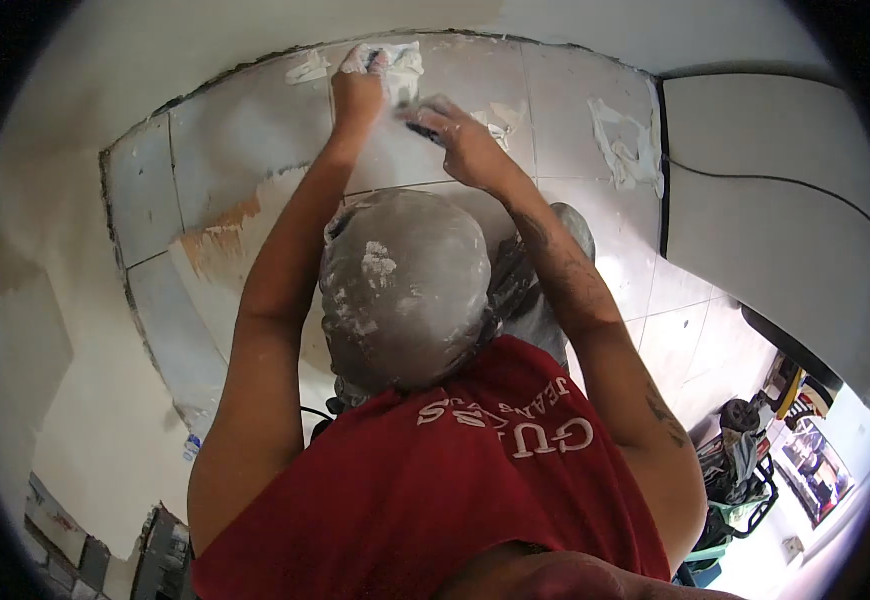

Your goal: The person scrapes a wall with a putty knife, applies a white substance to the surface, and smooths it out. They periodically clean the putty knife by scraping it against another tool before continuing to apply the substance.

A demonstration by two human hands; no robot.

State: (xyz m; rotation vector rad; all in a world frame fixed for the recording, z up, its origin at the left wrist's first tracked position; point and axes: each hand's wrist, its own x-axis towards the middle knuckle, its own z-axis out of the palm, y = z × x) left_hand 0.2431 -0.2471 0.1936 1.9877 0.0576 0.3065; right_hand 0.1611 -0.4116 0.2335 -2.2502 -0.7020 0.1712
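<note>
My left hand [360, 68], dusted white, is closed at the far side of the tiled floor [255, 120]. A crumpled white patch [405, 62] lies right beside its fingers; I cannot tell what is inside the grip. Nearer to me, my right hand [455, 130], also whitish at the fingers, is closed around a dark, flat-edged tool [423, 130] held just off the left hand. Another white scrap [307, 68] lies left of my left hand, and a pale smear [500, 125] shows beyond my right hand.
My bent knee in grey, plaster-spotted trousers [405, 280] is between my arms. A large white panel-like unit [775, 170] with a dark cable stands at right. A torn white sheet [627, 145] lies near it. Walls curve round the floor; bags [740, 460] are behind at lower right.
</note>
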